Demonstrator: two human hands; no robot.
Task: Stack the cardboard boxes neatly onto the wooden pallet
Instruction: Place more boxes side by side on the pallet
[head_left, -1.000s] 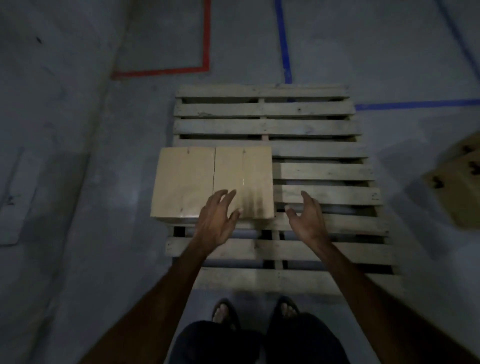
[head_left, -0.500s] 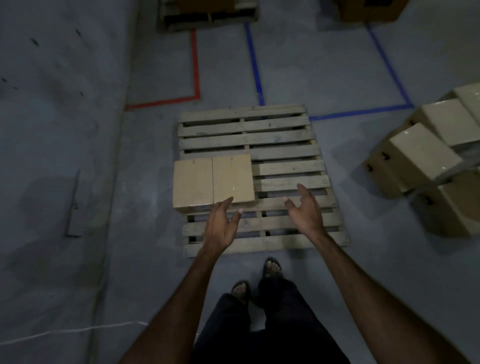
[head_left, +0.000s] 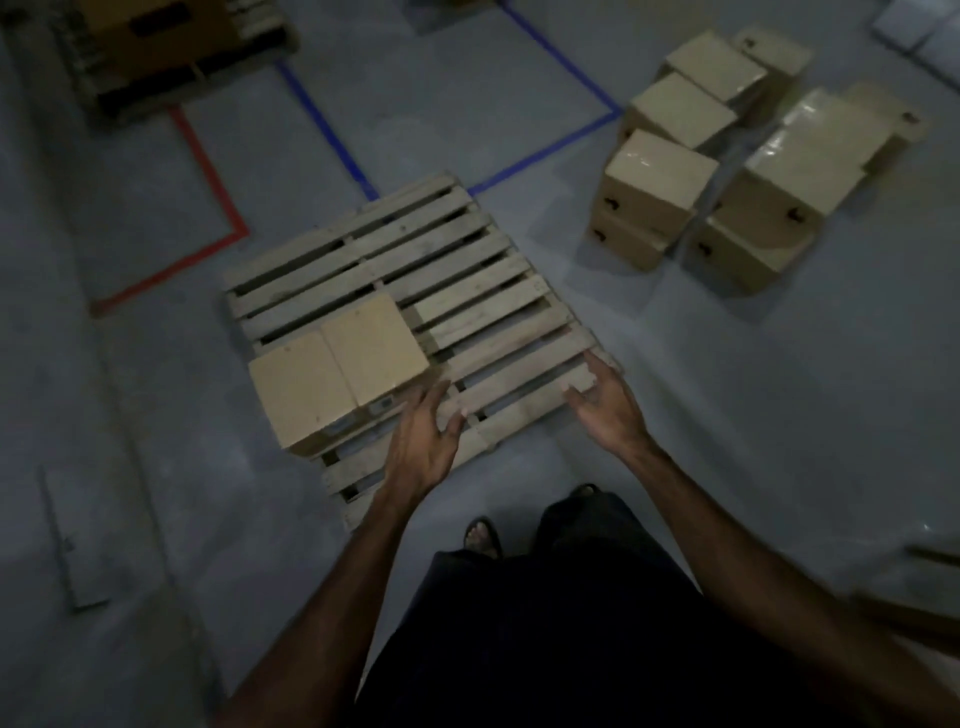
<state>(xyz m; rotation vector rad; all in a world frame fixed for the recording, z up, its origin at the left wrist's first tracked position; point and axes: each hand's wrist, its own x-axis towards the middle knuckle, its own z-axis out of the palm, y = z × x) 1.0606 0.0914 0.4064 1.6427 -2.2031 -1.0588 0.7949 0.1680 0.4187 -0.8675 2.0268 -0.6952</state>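
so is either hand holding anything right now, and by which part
Nothing is held. The left hand and right hand are both open and empty, above the wooden pallet.

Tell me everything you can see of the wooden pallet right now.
The wooden pallet lies flat on the grey floor, turned at an angle to the view. Its top is pale, worn slats with dark gaps between them. One cardboard box sits at its near left corner, apparently overhanging the edge; the remaining slats are bare. Neither hand touches it.
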